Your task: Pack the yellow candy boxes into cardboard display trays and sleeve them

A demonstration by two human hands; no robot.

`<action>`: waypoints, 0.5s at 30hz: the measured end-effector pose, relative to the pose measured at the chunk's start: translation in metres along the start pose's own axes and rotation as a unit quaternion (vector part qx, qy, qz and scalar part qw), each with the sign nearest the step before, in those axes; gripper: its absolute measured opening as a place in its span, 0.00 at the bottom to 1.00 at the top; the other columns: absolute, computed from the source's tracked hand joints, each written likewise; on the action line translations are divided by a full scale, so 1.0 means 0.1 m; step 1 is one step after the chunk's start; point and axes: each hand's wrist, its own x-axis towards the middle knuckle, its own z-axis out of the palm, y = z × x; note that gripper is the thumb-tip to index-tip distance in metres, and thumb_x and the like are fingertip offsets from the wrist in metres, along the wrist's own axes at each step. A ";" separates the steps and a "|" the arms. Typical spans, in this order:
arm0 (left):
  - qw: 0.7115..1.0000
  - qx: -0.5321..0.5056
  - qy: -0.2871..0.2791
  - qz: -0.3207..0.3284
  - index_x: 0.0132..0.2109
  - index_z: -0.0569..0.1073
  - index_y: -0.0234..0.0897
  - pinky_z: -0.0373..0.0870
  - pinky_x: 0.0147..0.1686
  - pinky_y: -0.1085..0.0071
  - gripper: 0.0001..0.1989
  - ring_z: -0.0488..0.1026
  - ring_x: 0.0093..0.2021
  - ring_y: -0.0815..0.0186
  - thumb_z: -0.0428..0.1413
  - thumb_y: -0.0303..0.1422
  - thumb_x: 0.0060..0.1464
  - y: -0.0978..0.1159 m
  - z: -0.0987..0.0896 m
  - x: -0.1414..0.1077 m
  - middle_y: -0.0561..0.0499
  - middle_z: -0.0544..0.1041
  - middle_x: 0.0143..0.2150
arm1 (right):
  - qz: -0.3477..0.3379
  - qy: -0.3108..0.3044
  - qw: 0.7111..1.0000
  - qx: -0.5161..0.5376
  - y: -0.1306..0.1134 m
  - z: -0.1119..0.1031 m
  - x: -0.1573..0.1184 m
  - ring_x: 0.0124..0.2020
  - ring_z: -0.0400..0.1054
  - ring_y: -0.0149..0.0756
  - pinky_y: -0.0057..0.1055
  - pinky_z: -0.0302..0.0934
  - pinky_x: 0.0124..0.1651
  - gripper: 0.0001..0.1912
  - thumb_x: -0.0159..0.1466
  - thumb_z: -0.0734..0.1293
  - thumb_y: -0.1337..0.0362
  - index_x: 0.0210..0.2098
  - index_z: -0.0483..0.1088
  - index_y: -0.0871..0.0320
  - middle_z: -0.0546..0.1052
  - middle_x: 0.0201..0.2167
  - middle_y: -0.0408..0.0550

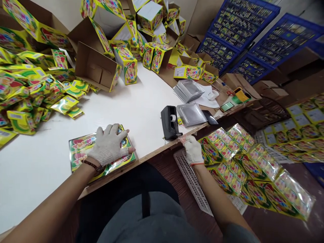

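My left hand [108, 145], in a pale knit glove with bare fingertips, lies spread flat on a green and yellow printed package [79, 148] at the table's front edge. A beaded bracelet is on that wrist. My right hand [192, 148], gloved the same way, is at the front of a black tape dispenser [169, 123], its thumb and forefinger pinched together by the cutting edge. Whether tape is between those fingertips is too small to tell. A white roll [173, 118] sits inside the dispenser.
Clear plastic trays [188, 90] are stacked behind the dispenser. Yellow packets [22, 87] are heaped at the left, with open cartons [97, 65] behind. Wrapped boxes [238, 158] stand right of the table by a white basket [189, 182]. Blue crates [235, 27] rise at the back right.
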 end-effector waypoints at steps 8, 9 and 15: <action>0.999 -0.035 0.002 -0.007 0.63 0.69 0.41 0.52 0.58 0.42 0.39 0.58 0.62 0.39 0.51 0.61 0.53 0.00 0.02 0.00 0.34 0.64 0.64 | 0.106 -0.061 0.987 0.101 0.31 0.23 -0.09 0.24 0.64 0.34 0.30 0.59 0.26 0.20 0.51 0.66 0.43 0.27 0.67 0.54 0.70 0.22 0.44; 0.999 -0.036 0.002 -0.008 0.63 0.69 0.41 0.51 0.58 0.43 0.39 0.58 0.62 0.39 0.51 0.61 0.53 0.00 0.02 -0.01 0.35 0.64 0.64 | 0.103 -0.069 0.988 0.091 0.33 0.22 -0.03 0.24 0.64 0.34 0.31 0.59 0.26 0.19 0.51 0.67 0.43 0.26 0.67 0.54 0.70 0.21 0.44; 0.998 -0.053 0.017 -0.005 0.62 0.70 0.41 0.52 0.58 0.43 0.41 0.60 0.60 0.40 0.53 0.63 0.50 0.01 0.03 -0.04 0.34 0.65 0.62 | 0.085 -0.140 0.986 0.021 0.43 0.14 0.10 0.24 0.62 0.34 0.32 0.59 0.28 0.19 0.50 0.66 0.44 0.22 0.65 0.54 0.69 0.20 0.44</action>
